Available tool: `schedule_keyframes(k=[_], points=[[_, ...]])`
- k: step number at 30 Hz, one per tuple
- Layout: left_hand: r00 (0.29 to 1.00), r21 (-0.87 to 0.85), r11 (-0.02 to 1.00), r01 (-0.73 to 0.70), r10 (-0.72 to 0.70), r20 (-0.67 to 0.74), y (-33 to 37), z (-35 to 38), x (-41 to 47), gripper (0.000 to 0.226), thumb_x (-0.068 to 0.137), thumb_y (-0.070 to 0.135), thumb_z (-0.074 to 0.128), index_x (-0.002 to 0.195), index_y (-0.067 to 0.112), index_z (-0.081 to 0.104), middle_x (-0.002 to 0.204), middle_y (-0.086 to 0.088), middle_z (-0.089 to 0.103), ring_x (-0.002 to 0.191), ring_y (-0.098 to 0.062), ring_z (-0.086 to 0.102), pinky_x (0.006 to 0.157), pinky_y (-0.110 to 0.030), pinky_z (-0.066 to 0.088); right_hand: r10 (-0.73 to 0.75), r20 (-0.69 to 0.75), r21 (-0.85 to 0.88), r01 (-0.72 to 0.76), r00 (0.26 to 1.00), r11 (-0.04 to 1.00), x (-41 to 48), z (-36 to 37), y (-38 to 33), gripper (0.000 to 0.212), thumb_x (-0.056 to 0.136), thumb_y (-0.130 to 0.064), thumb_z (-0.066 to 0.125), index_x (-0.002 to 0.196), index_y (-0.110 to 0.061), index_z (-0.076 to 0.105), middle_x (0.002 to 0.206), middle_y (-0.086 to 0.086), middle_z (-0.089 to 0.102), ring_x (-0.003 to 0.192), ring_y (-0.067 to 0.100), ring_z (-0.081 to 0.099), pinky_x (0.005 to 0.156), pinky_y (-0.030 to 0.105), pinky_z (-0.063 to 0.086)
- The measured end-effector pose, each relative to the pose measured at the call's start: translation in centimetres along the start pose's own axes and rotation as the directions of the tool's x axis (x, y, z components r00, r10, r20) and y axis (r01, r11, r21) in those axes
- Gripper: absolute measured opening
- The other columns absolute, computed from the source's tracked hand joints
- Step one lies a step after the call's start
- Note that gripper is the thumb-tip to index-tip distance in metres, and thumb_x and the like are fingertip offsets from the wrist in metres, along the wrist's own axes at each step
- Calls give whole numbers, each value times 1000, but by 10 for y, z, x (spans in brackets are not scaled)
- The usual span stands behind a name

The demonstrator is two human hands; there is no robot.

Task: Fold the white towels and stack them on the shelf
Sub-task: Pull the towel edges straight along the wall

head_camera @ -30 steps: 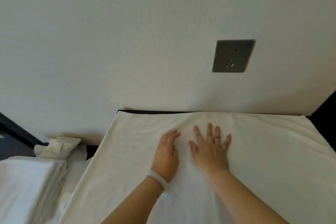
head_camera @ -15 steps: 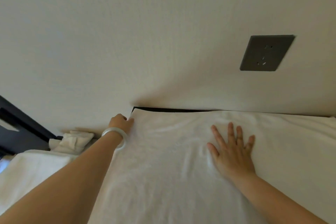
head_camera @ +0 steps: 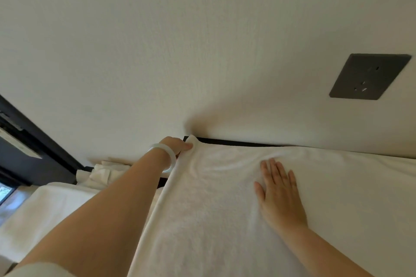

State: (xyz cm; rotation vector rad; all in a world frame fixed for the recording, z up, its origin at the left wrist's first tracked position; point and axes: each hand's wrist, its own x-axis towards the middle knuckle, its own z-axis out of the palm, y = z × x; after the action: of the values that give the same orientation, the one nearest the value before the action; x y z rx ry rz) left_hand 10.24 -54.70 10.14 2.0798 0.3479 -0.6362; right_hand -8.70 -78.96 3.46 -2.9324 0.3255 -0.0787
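Observation:
A large white towel (head_camera: 213, 213) lies spread over a black surface (head_camera: 225, 141) against the wall. My left hand (head_camera: 177, 146), with a pale bangle on its wrist, pinches the towel's far left corner and lifts it slightly. My right hand (head_camera: 279, 189) lies flat on the towel with its fingers apart, right of the middle. Wrinkles run between the two hands.
A stack of folded white towels (head_camera: 45, 209) sits lower left, with a crumpled white cloth (head_camera: 105, 171) behind it. A dark wall socket (head_camera: 369, 76) is upper right. A black frame (head_camera: 33, 137) runs along the left.
My left hand left the towel's middle, reached its far left corner and now pinches and lifts it. The right hand stays flat. The view has swung left.

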Motion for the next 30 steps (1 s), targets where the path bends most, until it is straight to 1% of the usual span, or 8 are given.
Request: schedule_keyframes(k=[4,6,12,17,20,22,24,30], points=[[958,-404,900,160,-44,282,-2,-16,5,41,83,17,76,119,2,63,113,-13,71,103,-30,69,88,-44,54,9,18,-18,-9,1000,1000,0,0,-1,64,104,-47,12,156,-18,-11,166,2,-11,152,15,-13,123,39,-12],[929,-478,857,191,-1,369,-4,-20,9,40,87,22,72,120,3,63,119,-16,69,108,-30,68,91,-42,52,24,10,3,-24,1000,1000,1,0,-2,65,103,-47,13,156,-16,-11,166,1,-11,152,13,-13,123,39,-12],[930,-380,925,25,118,349,-2,-20,19,32,102,6,40,126,3,62,125,-14,65,113,-28,62,95,-38,53,23,-11,17,-22,1000,1000,1,1,-2,66,104,-46,19,157,-15,-4,167,1,-5,153,13,-8,122,36,-13],[887,-244,968,54,66,457,7,-30,14,23,98,6,53,117,-3,62,104,-15,69,90,-24,66,87,-37,57,39,-3,5,-39,999,999,0,0,-3,69,102,-48,16,158,-12,-3,167,2,-4,153,12,-8,123,35,-12],[938,2,980,-197,188,291,12,-42,17,24,93,4,63,112,-9,65,110,-24,68,95,-30,64,98,-42,52,40,3,6,-40,999,999,0,-1,-4,69,103,-47,17,157,-11,-4,167,3,-7,153,13,-9,123,36,-12],[924,354,856,-376,374,75,20,-47,20,22,90,14,68,106,-1,69,91,-14,71,82,-26,65,82,-36,53,33,5,5,-33,999,999,1,0,-4,68,103,-47,17,156,-12,-8,166,2,-12,150,11,-16,123,36,-13],[829,549,716,-431,554,-73,25,-44,19,15,90,19,68,98,7,71,80,-2,64,72,-17,58,66,-25,42,25,15,-19,-25,1000,1000,1,2,-2,67,102,-48,10,154,-15,-14,164,1,-17,147,9,-23,122,37,-14],[694,519,684,-513,686,-218,12,-8,9,18,90,5,62,106,5,55,100,-10,57,95,-30,54,84,-34,44,16,45,-46,-13,999,999,1,4,0,70,91,-54,-18,155,-26,-17,163,1,-23,149,12,-24,122,39,-14]])
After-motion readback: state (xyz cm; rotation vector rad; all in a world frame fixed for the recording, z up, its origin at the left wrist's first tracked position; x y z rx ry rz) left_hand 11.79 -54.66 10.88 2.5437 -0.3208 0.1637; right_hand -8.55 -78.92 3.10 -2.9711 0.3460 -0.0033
